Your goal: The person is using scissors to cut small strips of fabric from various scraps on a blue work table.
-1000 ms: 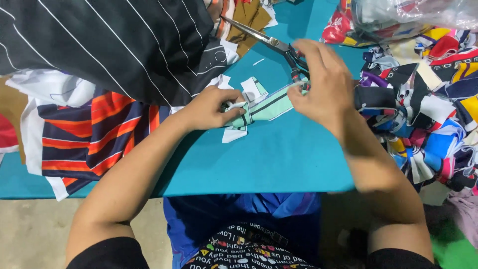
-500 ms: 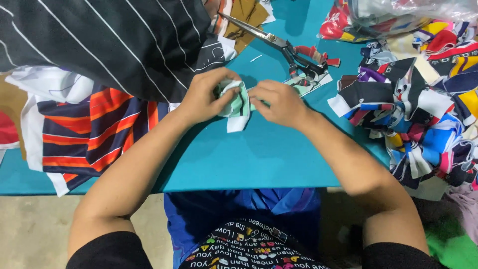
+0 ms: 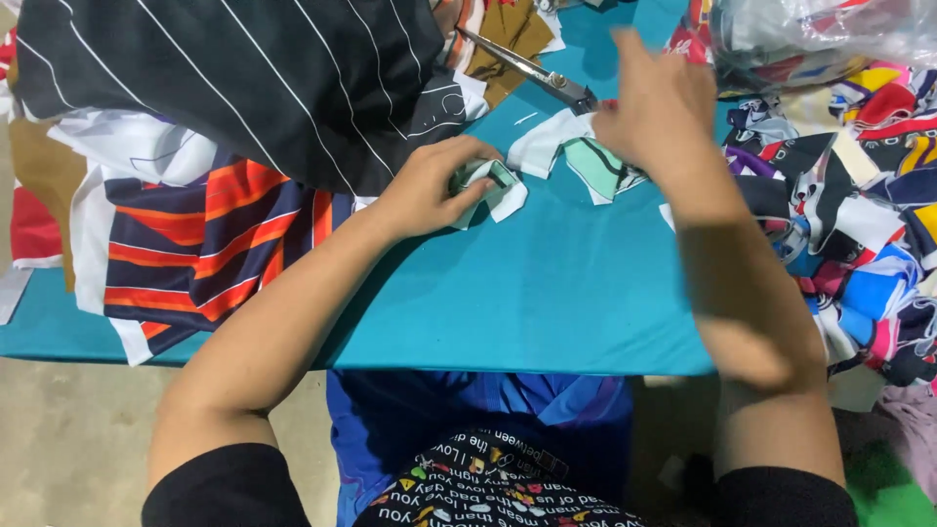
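Left hand: the left hand (image 3: 429, 190) is curled shut around a small folded scrap (image 3: 485, 185) of white and mint cloth with dark lines, pinched between thumb and fingers so the folds stay together; it sits near the middle of the table, at about 11 o'clock from the table's centre.

Right hand: the right hand (image 3: 656, 109) is blurred by motion at about 1 o'clock, fingers spread and bent down over loose pieces; whether it grips anything I cannot tell.

Loose pieces: white and mint cut pieces (image 3: 586, 156) lie flat on the table just under and left of the right hand, close to the folded scrap, likely kept within easy reach of both hands.

Scissors: a pair of metal scissors (image 3: 532, 68) lies at 12 o'clock, blades pointing toward 10 o'clock, handles just beside the right hand's fingers; neither hand holds them, and they seem parked where the right hand can take them up.

Table: the teal table (image 3: 547, 293) has bare cloth at 6 o'clock, which serves as the working space.

Striped cloth: a large black cloth with thin white stripes (image 3: 244, 78) is heaped at 10 o'clock, over an orange and navy striped cloth (image 3: 205, 244) at 9 o'clock, pushed off the working space.

Scrap heap: a pile of many-coloured scraps (image 3: 859, 215) crowds the 3 o'clock edge, beneath a clear plastic bag (image 3: 830, 34) at 1 o'clock.
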